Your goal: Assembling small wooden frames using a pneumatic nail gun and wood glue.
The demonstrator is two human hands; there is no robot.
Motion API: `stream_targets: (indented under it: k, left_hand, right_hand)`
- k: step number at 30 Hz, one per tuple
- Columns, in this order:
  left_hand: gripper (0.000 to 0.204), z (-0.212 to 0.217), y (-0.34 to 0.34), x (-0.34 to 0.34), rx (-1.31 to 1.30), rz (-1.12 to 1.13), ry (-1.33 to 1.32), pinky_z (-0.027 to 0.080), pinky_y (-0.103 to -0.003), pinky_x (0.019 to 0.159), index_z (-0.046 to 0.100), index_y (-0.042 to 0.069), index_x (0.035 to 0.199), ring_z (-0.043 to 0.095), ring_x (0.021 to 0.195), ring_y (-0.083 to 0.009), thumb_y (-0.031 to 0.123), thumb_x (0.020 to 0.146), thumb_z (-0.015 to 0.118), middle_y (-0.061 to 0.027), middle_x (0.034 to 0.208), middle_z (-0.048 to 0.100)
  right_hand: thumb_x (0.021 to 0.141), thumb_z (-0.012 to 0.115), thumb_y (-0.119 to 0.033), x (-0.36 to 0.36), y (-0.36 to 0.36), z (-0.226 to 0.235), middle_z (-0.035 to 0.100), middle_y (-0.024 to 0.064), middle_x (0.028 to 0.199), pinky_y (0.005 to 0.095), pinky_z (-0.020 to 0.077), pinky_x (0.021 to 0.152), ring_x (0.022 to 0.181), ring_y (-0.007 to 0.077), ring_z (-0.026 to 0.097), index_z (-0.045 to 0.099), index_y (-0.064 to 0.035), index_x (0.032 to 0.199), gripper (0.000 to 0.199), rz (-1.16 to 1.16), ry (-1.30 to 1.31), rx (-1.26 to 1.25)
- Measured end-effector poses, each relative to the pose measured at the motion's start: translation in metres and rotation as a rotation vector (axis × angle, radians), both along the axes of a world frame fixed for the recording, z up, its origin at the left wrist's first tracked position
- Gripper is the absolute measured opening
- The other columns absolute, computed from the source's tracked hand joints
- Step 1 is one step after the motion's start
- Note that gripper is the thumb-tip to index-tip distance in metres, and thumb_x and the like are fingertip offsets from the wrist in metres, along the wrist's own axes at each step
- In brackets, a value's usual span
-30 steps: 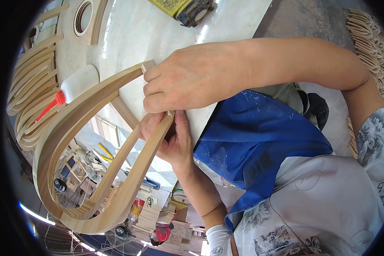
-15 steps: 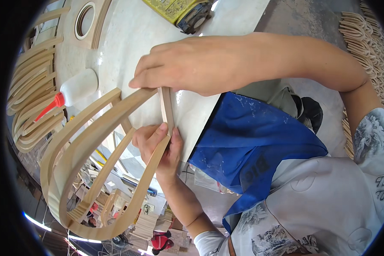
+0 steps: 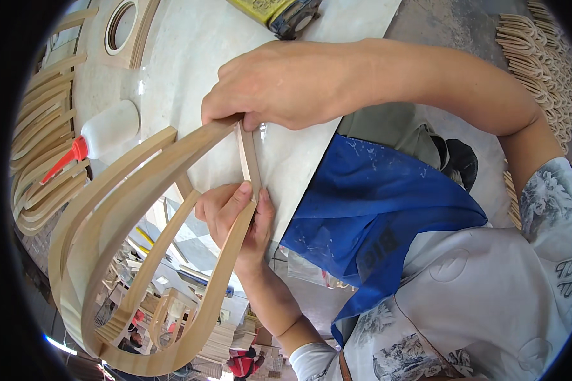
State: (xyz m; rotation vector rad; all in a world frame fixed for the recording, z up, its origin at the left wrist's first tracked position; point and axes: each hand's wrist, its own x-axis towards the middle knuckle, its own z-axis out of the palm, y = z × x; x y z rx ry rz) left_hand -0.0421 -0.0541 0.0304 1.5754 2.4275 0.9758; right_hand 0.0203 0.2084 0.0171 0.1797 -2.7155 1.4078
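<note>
Bent-wood frame [image 3: 108, 254] held over the desk [image 3: 190, 63] edge, a short strip [image 3: 249, 159] spanning its two ends. Right hand [image 3: 279, 82] pinches the upper joint, left hand [image 3: 235, 216] the lower; strip seated, glue bottle [image 3: 105, 130] lying aside

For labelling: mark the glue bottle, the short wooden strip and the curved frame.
glue bottle [image 3: 108, 129], head view, white body.
short wooden strip [image 3: 249, 159], head view, mid-length.
curved frame [image 3: 111, 197], head view, outer bent slat.
</note>
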Motion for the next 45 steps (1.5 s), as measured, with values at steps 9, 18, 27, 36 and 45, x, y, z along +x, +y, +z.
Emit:
stream_targets:
  k: [9,18,27,36,45]
  left_hand:
    - [0.036,-0.005,-0.001,-0.002,0.014,-0.005,0.036,0.037,-0.036,0.093,0.069,0.013,0.109,0.059,0.085,-0.021,0.008,0.077,0.084,-0.0055,0.096,0.07]
    - [0.041,-0.009,-0.003,-0.003,0.068,-0.04,0.03,0.036,-0.036,0.096,0.068,0.012,0.114,0.061,0.087,-0.0204,0.006,0.076,0.083,-0.0057,0.096,0.071]
    - [0.041,-0.012,-0.004,-0.003,0.094,-0.046,-0.005,0.035,-0.037,0.098,0.067,0.011,0.114,0.06,0.086,-0.0201,0.005,0.077,0.082,-0.0058,0.097,0.071]
    - [0.042,-0.01,-0.003,-0.004,0.05,-0.055,0.008,0.035,-0.038,0.098,0.066,0.011,0.116,0.058,0.086,-0.0214,0.005,0.078,0.081,-0.0078,0.099,0.07]
    - [0.042,-0.008,-0.008,-0.008,0.015,-0.07,0.024,0.036,-0.038,0.098,0.065,0.01,0.117,0.058,0.088,-0.0218,0.007,0.079,0.081,-0.0087,0.101,0.07]
  right_hand:
    - [0.089,0.069,-0.002,-0.007,-0.003,-0.024,0.064,0.0044,0.076,0.0341,0.0518,0.064,0.067,0.0213,0.061,0.067,-0.0064,0.1,0.012,-0.051,0.215,0.064]
    - [0.089,0.071,-0.007,-0.02,0.006,-0.022,0.075,0.0161,0.097,0.0402,0.0562,0.082,0.089,0.0323,0.071,0.067,-0.0022,0.104,0.016,0.095,0.122,0.057]
    - [0.089,0.071,-0.006,-0.019,0.007,-0.015,0.074,0.0149,0.088,0.04,0.0569,0.078,0.081,0.0325,0.071,0.067,-0.0005,0.099,0.012,0.103,0.102,-0.004]
    - [0.087,0.072,-0.004,-0.013,0.012,0.0,0.075,0.0153,0.088,0.0393,0.0579,0.076,0.08,0.0331,0.071,0.067,0.0002,0.099,0.013,0.098,0.068,0.04]
    - [0.088,0.071,-0.005,-0.016,0.009,0.001,0.075,0.015,0.088,0.0388,0.0582,0.076,0.078,0.0332,0.071,0.068,0.0007,0.1,0.014,0.098,0.053,0.039]
